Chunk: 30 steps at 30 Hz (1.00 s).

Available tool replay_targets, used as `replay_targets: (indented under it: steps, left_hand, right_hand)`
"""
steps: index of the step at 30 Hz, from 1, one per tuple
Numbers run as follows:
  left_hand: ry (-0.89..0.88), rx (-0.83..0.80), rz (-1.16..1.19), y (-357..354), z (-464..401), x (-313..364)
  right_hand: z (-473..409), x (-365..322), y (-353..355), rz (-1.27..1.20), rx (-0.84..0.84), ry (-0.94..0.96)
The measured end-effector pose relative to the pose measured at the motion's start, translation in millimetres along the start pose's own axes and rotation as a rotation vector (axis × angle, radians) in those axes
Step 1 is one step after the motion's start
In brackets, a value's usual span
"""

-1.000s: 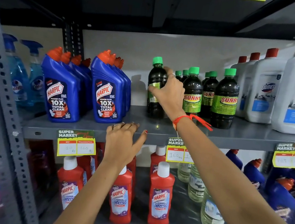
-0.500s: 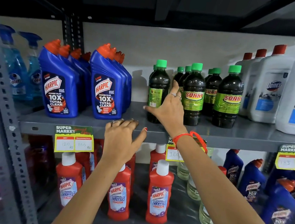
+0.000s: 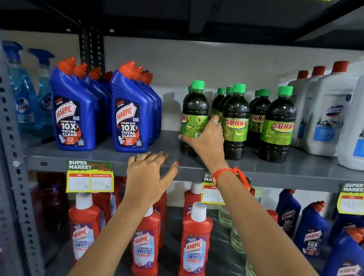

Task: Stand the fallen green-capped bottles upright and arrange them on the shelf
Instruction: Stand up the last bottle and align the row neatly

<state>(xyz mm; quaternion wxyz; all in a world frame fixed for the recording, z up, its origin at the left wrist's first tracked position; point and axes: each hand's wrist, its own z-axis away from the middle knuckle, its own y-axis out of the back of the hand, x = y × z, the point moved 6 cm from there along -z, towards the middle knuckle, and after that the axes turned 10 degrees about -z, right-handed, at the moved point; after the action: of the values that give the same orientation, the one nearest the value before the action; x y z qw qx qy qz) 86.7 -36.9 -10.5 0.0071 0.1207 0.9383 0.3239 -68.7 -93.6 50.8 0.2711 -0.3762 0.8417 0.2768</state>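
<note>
Head view: right hand (image 3: pixel 207 140) wraps its fingers (image 3: pixel 213 123) around the leftmost green-capped bottle (image 3: pixel 194 117), upright on the shelf (image 3: pixel 305 170). Left hand (image 3: pixel 149 174) lies flat, empty, on the near edge.

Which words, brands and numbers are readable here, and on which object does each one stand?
"SUNNY": green-capped bottles
"HARPIC 10X TOTAL CLEAN": blue bottles
"HARPIC BATHROOM CLEANER": red bottles
"Domex": white bottles
"SUPER MARKET", "120 Rs", "100 Rs": left price tag
"160": middle price tag
Right price tag: numbers blurred.
</note>
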Motion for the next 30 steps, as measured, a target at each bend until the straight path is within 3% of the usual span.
replay_targets:
  steps: [7, 16, 22, 30]
  left_hand:
    - [0.02, -0.004, -0.004, -2, -1, -2]
    - [0.03, -0.014, 0.002, -1, -1, -1]
    - [0.034, -0.026, 0.009, 0, -1, -1]
    - [0.032, -0.016, 0.004, 1, -1, -1]
  right_hand:
    - [-8, 19, -2, -0.332, -0.133, -0.243]
    - [-2, 6, -3, -0.061, -0.086, -0.061]
    - [-1, 12, -1, -0.329, -0.171, -0.232]
    - [0, 9, -3, -0.398, -0.235, -0.235]
